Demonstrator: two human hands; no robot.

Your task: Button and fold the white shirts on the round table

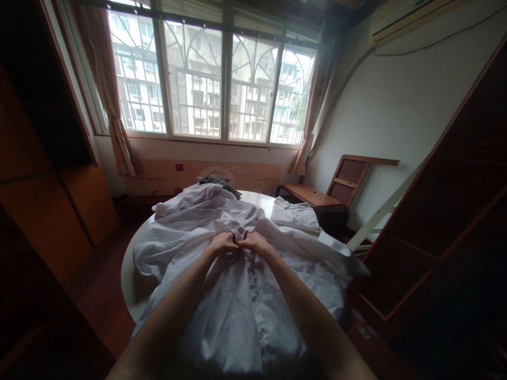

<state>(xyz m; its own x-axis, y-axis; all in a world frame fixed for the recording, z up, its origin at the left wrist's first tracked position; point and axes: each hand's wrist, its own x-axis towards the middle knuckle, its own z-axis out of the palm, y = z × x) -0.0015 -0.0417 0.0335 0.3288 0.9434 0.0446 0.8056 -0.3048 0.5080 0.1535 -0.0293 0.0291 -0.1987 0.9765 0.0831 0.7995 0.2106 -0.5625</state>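
Observation:
A white shirt (222, 311) lies spread front side up over a round white table, its collar (241, 217) toward the window and its sleeves out to both sides. Just below the collar, my left hand (225, 243) pinches one edge of the front opening. My right hand (254, 243) grips the other edge, and the fingertips of both hands nearly meet. Whether a button is between the fingers is too small to tell. Beyond the right sleeve rests a folded white garment (295, 214).
The round table (129, 274) shows its rim at the left. At its far side lies a black-and-white striped cloth (219, 183) beside bunched white fabric (190, 198). A wooden bench (311, 193) stands behind on the right. Dark furniture (443, 232) leans along the right side.

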